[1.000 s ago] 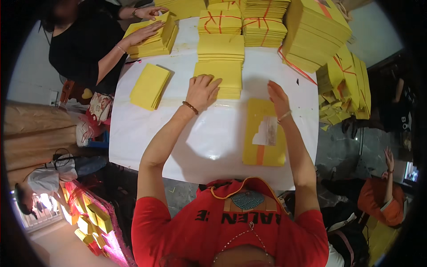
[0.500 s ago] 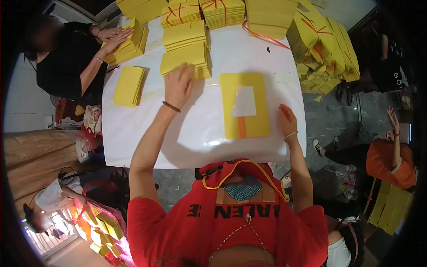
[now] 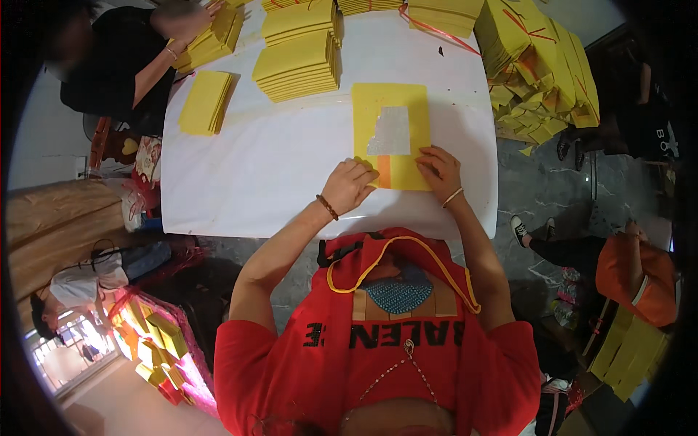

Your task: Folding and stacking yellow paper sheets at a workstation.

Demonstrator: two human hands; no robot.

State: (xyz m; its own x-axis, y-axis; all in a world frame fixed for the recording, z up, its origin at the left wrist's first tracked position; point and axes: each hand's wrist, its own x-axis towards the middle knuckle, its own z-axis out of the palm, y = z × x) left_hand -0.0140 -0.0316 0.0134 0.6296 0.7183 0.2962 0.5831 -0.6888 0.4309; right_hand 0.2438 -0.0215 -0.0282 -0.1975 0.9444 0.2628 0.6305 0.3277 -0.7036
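Note:
In front of me on the white-covered table lies a yellow paper sheet, possibly several in a thin pile. A silvery foil patch is on its middle, and an orange strip runs below the patch to the near edge. My left hand is closed at the sheet's near left corner, fingers curled and pressed on the edge. At the right edge, my right hand has its fingers bent in and pinches the paper's side; its thumb is partly hidden.
A tall yellow paper stack stands ahead on the left, and a smaller pile lies left of it. A co-worker's hands rest by another stack at the far left. Red-tied bundles line the right side. Other people sit around.
My left hand has come back from the tall stack to the sheet's near left corner. My right hand has moved left onto the sheet's right edge. The view has shifted.

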